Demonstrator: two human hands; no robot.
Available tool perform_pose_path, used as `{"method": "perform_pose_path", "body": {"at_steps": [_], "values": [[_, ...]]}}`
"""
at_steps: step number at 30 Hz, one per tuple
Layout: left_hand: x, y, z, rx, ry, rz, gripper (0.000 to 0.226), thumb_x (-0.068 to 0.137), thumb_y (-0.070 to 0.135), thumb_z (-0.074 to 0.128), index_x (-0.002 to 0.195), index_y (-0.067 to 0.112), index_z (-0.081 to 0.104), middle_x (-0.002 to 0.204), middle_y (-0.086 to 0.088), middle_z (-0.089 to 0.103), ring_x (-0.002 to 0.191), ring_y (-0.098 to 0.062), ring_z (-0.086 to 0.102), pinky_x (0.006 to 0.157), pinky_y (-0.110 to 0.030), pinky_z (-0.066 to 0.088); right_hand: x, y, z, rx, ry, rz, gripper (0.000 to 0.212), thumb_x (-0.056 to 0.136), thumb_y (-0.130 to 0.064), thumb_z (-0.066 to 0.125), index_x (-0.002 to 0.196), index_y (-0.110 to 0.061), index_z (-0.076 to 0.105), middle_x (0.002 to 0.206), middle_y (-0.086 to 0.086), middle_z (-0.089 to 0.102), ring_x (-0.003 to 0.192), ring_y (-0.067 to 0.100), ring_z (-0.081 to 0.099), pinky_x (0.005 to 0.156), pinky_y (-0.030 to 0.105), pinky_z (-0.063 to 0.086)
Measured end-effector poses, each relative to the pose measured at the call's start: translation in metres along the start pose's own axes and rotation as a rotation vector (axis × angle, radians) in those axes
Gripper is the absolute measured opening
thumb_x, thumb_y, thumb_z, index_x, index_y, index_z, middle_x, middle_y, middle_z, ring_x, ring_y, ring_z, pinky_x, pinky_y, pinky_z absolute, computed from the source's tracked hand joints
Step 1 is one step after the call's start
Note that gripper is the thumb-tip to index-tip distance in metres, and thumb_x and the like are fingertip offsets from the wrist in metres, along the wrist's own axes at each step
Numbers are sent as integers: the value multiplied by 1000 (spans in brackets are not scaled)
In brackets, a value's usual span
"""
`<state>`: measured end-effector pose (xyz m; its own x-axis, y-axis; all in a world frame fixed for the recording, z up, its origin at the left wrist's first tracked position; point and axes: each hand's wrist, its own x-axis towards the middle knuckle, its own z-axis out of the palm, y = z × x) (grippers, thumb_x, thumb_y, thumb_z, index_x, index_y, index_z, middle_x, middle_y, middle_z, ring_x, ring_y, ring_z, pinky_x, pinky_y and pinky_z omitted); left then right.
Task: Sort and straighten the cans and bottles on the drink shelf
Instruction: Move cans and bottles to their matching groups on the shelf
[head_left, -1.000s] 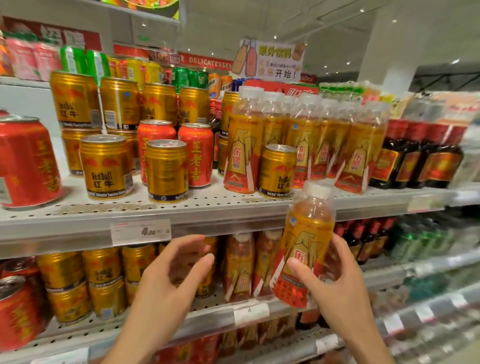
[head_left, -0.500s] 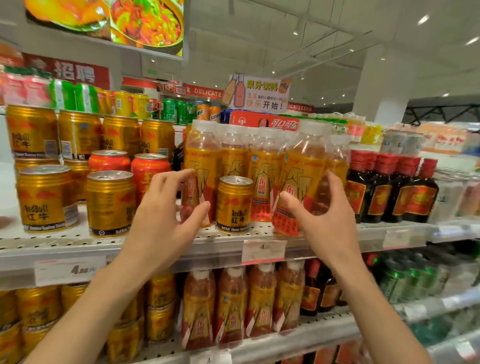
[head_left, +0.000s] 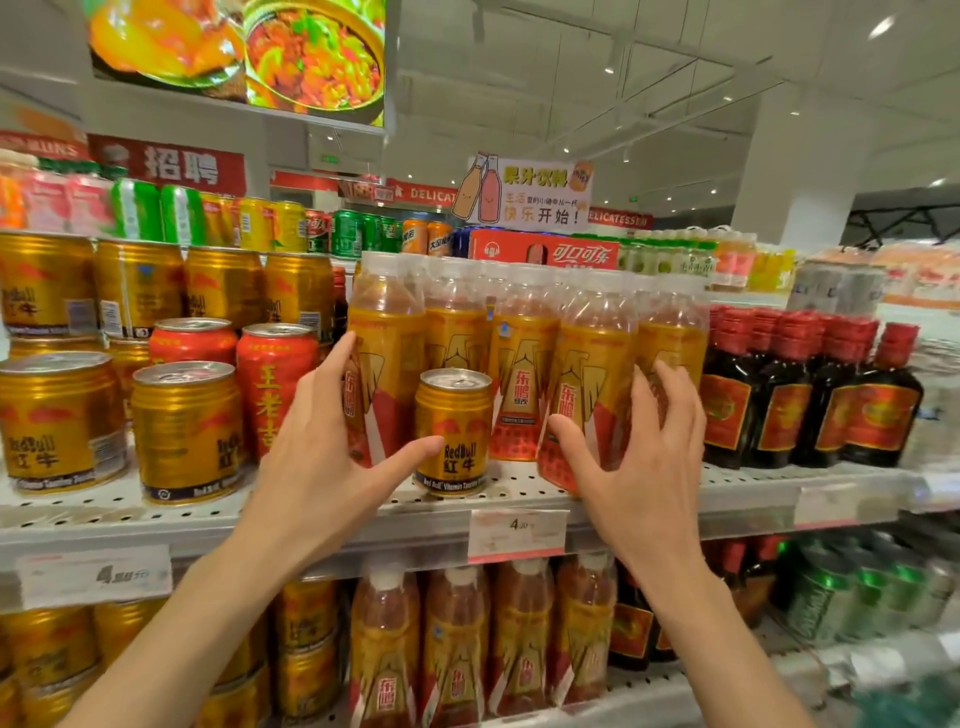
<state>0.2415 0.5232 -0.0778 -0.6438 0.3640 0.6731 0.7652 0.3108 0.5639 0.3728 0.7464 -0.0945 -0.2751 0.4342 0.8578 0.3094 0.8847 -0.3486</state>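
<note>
Orange-labelled bottles (head_left: 524, 364) upright in a row on the perforated white shelf (head_left: 649, 493), left hand (head_left: 322, 441) grasping the leftmost, right hand (head_left: 639, 457) curled round another, small gold can (head_left: 453, 431) standing between them, dark bottles (head_left: 810, 395) beside, supermarket aisle beyond

We read "RedBull" on the gold can (head_left: 453, 431), "4" on the price tag (head_left: 516, 534), and "DELICATESSEN" on the far red sign (head_left: 618, 220).
</note>
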Motion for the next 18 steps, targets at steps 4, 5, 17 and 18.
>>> {"method": "perform_pose_path", "body": {"at_steps": [4,5,17,18], "values": [[2,2,-1,32,-8,15,118,62,79,69,156,42,6,154,5,34,136,-14,44,100,-49,52,-1,0,5,171,-55,18,89,91,-64,52,155,-7,29,160,7,30,152,17,19,121,34,18],[3,3,-1,36,-10,19,118,62,79,69,156,42,7,154,5,35,136,-13,44,98,-48,53,-2,0,5,183,-54,17,89,91,-64,51,156,-7,28,160,7,30,151,17,19,121,34,19],[6,-10,0,-167,-12,2,86,86,46,70,156,40,20,147,12,40,125,3,45,97,-19,43,0,-9,-20,325,11,31,78,89,-52,69,150,-14,41,145,0,41,135,17,43,110,47,44],[6,-11,0,-177,-11,-10,83,89,42,69,156,39,20,149,11,41,126,2,45,98,-20,43,0,-11,-23,302,57,-6,71,90,-50,70,145,-12,47,140,2,45,131,18,46,107,47,46]]}}
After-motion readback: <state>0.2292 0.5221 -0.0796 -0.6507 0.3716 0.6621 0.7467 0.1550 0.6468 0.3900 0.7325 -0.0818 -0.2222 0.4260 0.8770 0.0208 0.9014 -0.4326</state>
